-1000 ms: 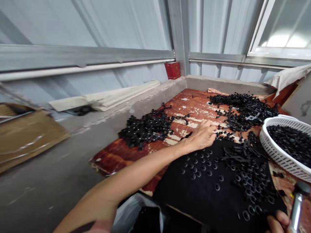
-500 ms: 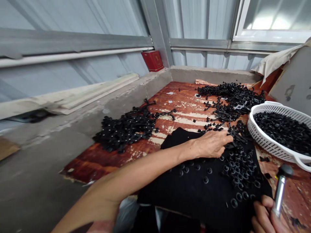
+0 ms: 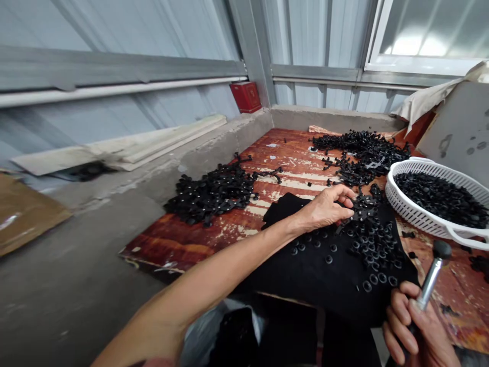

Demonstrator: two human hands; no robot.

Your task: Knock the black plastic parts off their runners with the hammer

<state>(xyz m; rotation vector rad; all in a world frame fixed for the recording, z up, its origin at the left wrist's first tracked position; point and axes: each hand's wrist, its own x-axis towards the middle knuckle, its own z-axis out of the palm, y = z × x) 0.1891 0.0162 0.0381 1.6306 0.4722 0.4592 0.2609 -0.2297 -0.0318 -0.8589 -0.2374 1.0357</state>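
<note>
My left hand [image 3: 329,208] reaches over the far part of a black cloth [image 3: 305,275], its thumb and fingertips pinched at the edge of a heap of small black parts [image 3: 364,206]. What lies between those fingertips is too small to make out. At the lower right my right hand [image 3: 414,323] is wrapped round a metal tool [image 3: 430,280] with a round dark head, held upright and slightly tilted. Between the hands, many black round pieces with shiny rims [image 3: 376,244] lie on the cloth.
A white basket [image 3: 416,214] full of black pieces stands at the right. Black parts are piled on the worn red board at the left [image 3: 214,196] and far back [image 3: 359,145]. A red box [image 3: 245,97] sits in the wall corner; cardboard [image 3: 28,214] lies far left.
My left hand has shifted a little left and up, and its fingers are more visible. My right hand has come further into view with the tool. The camera view has shifted slightly.
</note>
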